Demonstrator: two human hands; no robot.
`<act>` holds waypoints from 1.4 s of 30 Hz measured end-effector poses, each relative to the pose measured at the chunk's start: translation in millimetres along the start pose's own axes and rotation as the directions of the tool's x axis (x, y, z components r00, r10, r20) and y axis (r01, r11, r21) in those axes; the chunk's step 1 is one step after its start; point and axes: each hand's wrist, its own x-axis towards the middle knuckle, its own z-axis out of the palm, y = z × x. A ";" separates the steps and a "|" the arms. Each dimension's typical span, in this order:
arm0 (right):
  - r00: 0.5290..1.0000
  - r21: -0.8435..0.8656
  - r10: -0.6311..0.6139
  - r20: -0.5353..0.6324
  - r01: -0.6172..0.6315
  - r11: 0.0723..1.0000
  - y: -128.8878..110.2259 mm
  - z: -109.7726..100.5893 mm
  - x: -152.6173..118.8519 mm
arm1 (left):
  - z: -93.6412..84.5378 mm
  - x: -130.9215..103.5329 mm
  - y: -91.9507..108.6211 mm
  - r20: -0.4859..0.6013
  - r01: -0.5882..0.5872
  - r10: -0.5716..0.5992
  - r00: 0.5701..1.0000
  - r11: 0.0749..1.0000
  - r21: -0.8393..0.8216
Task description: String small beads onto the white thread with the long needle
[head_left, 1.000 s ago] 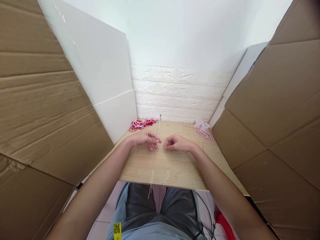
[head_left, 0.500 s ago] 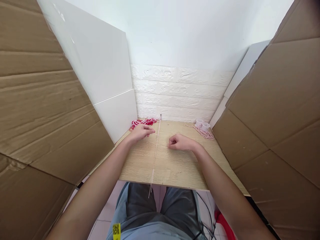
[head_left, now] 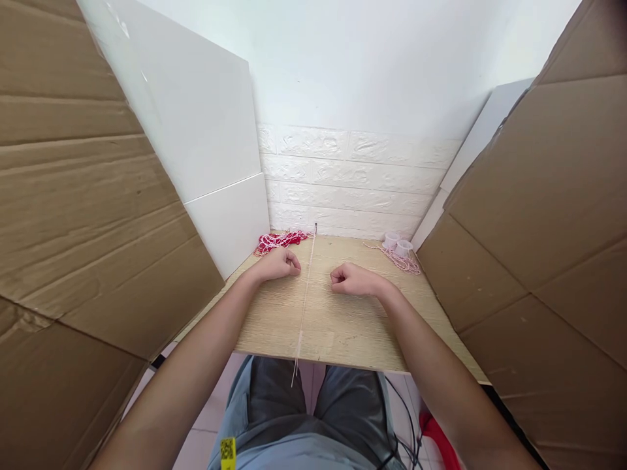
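A thin pale cord (head_left: 304,300) runs from a small dark pin (head_left: 316,225) at the wall down the wooden table (head_left: 362,326) and hangs over its front edge. Just left of the cord, my left hand (head_left: 279,264) has its fingers curled together. My right hand (head_left: 356,279) is closed to the right of the cord, apart from it. Whatever either hand pinches is too small to make out. Behind my left hand lies a tangle of red and white cords (head_left: 280,241). Pink and white cord (head_left: 402,262) lies at the back right.
Two small clear cups (head_left: 396,244) stand at the back right corner. Tall cardboard panels (head_left: 98,196) flank the table, with white boards (head_left: 225,222) behind them. A white brick-patterned wall (head_left: 353,176) closes the back. Black cables (head_left: 411,418) hang below the front edge.
My left hand's fingers have curled in and drawn down, slightly away from the cord. My right hand has hardly moved.
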 end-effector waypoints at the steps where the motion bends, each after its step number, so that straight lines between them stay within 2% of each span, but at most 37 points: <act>1: 1.000 0.005 -0.004 0.001 0.004 1.000 0.2 0.1 0.0 | -0.2 -0.3 -0.1 0.011 -0.004 0.004 1.000 1.000 0.002; 13: 1.000 -0.006 0.023 -0.011 -0.023 1.000 -3.2 11.7 6.2 | -0.3 -2.8 3.5 0.091 -0.046 0.045 0.995 0.999 0.008; 26: 0.995 -0.002 -0.007 -0.095 0.007 1.000 -11.8 25.6 10.8 | -0.3 -4.1 7.8 0.142 -0.094 0.097 0.985 0.995 -0.022; 32: 0.984 -0.022 -0.010 -0.180 0.006 1.000 -14.2 30.6 12.5 | 6.4 -2.3 6.4 0.188 -0.145 0.145 0.971 0.989 -0.013; 39: 0.981 -0.025 -0.026 -0.193 0.021 0.999 -15.9 31.7 12.2 | 10.9 0.4 2.4 0.238 -0.122 0.107 0.965 0.991 0.049; 42: 0.983 -0.012 -0.035 -0.179 0.033 0.999 -15.6 31.2 11.6 | 8.1 -1.1 5.2 0.207 -0.102 0.095 0.974 0.995 0.020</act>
